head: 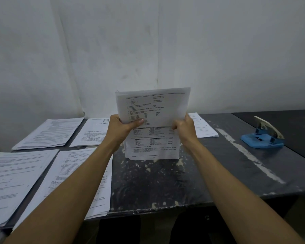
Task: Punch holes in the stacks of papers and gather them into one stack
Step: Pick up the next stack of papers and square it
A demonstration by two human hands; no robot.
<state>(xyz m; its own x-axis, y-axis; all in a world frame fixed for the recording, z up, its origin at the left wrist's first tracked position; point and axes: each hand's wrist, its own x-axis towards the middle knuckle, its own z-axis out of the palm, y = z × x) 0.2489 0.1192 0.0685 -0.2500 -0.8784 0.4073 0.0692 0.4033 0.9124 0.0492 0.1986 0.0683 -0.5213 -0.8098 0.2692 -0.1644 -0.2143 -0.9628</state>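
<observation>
A stack of printed papers (152, 110) stands upright on its bottom edge in the middle of the dark table (165, 182). My left hand (121, 128) grips its left side, thumb across the front page. My right hand (185, 129) grips its right side. Several other paper stacks lie flat: two at the back left (49, 133) (93, 132), two at the front left (16, 176) (72, 178), and one at the back right (203, 125) behind my right hand. A blue hole punch (262, 136) sits at the far right of the table.
A pale wall rises right behind the table. A second dark surface (289, 124) adjoins the table at the back right. The table's front edge (157, 208) runs close to me, with worn pale streaks across its top.
</observation>
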